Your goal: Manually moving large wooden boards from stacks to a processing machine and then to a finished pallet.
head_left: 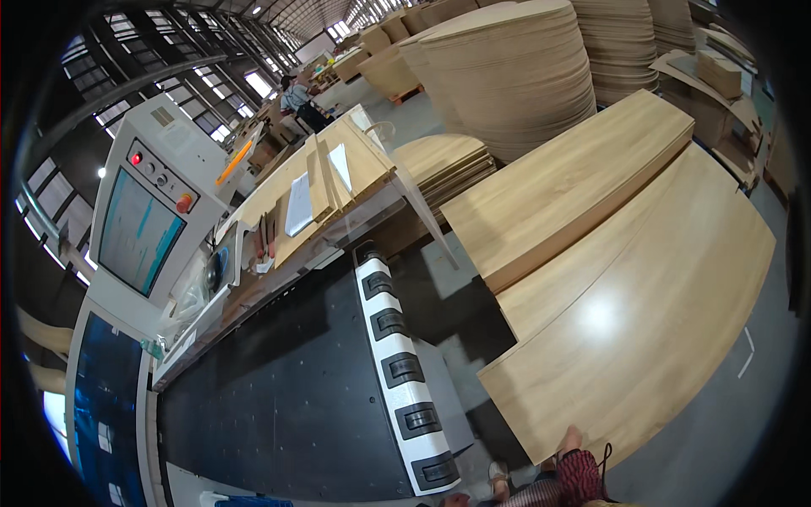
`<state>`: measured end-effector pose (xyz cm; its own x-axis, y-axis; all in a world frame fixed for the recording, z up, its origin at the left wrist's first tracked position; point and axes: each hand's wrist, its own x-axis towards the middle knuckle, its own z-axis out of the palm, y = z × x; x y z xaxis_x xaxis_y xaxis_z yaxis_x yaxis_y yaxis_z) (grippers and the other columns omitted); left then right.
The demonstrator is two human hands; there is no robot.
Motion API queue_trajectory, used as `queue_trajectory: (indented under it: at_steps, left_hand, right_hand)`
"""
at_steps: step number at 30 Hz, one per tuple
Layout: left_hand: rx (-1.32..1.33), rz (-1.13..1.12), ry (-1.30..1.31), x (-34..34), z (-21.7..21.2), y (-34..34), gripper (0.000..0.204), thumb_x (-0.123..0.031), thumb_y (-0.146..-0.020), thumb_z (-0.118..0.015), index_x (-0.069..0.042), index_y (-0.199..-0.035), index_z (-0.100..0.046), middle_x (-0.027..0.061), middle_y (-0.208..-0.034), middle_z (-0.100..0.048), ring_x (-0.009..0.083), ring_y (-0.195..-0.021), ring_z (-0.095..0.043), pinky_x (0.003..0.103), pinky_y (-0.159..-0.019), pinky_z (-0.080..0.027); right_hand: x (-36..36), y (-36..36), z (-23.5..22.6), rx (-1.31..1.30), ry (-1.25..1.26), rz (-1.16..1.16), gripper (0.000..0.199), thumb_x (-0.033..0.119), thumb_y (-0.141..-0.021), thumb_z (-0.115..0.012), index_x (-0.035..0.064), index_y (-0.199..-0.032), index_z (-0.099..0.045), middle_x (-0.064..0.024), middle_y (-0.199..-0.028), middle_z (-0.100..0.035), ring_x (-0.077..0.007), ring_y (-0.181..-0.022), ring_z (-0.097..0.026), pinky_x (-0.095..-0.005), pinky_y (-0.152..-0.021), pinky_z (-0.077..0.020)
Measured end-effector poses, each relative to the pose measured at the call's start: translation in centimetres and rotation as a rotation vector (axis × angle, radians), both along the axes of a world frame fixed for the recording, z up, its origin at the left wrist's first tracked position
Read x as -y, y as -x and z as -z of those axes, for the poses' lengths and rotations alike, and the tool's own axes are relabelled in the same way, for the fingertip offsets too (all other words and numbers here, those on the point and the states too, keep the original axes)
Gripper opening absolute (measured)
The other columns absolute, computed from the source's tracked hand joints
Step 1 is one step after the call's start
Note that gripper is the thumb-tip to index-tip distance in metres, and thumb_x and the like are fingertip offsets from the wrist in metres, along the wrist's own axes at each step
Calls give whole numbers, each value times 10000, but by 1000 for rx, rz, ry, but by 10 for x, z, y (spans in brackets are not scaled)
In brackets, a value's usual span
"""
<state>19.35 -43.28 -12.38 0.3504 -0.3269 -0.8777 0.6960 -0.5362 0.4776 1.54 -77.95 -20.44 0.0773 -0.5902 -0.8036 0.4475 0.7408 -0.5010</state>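
My right hand (571, 438), below it a red patterned sleeve, is at the near edge of a large light wood-grain panel (642, 329). Part of the hand lies on the panel's top face and it appears to grip the edge; most of its fingers are hidden. The panel has a curved right side. Only a sliver of what looks like my left hand (456, 500) shows at the lower rim, close to the end of a white roller rail (391, 351). Its fingers are cut off from view.
A stack of wood-grain boards (583, 190) lies beyond the panel. Left stands a machine with a screen (139, 232) and a black bed (279, 380). Strips and papers lie on its wooden table (291, 182). Tall board piles (511, 80) and a distant person (300, 101) are behind.
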Motion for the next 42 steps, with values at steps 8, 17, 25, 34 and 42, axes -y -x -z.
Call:
queue_trajectory:
  at_steps: [8, 17, 25, 34, 42]
  left_hand:
    - [126, 538, 300, 104, -2, 7, 120, -135, -865, -499, -37, -882, -567, 66, -816, -589, 179, -722, -558, 309, -616, -472]
    - [-146, 250, 134, 256, -162, 56, 163, -189, -883, -471, -83, -996, -522, -21, -596, -445, 105, -444, -434, 250, -349, -363]
    - [-423, 51, 385, 271, -221, 71, 356, -166, -875, -475, 2, -1187, -443, 121, -1138, -542, 238, -1074, -513, 367, -921, -415]
    - [40, 5, 619, 281, -333, 54, 241, -57, -824, -529, 48, -1040, -544, 97, -1013, -599, 175, -940, -560, 286, -844, -432]
    - [295, -157, 591, 253, -389, -14, 205, -90, -814, -480, 38, -951, -563, 97, -900, -606, 173, -840, -578, 271, -752, -453]
  right_hand:
    - [-6, 44, -44, 419, 22, -48, 481, 369, -928, -349, 25, -1264, -342, -121, -1214, -466, -306, -1090, -470, -458, -924, -392]
    - [-26, 115, -64, 186, 190, -353, 458, 369, -923, -391, 20, -1215, -434, -109, -1160, -530, -232, -1059, -501, -361, -916, -409]
    - [9, 97, -199, 377, 40, -361, 427, 331, -920, -412, 4, -1195, -439, -117, -1132, -542, -239, -1071, -490, -359, -896, -418]
    - [32, 82, -334, 458, 220, -563, 391, 311, -919, -426, -11, -1133, -479, -131, -1054, -581, -214, -951, -568, -343, -815, -456]
    - [32, 62, -442, -473, 1275, -1124, 401, 298, -857, -520, 64, -1178, -459, -151, -1071, -545, -310, -1013, -512, -405, -844, -422]
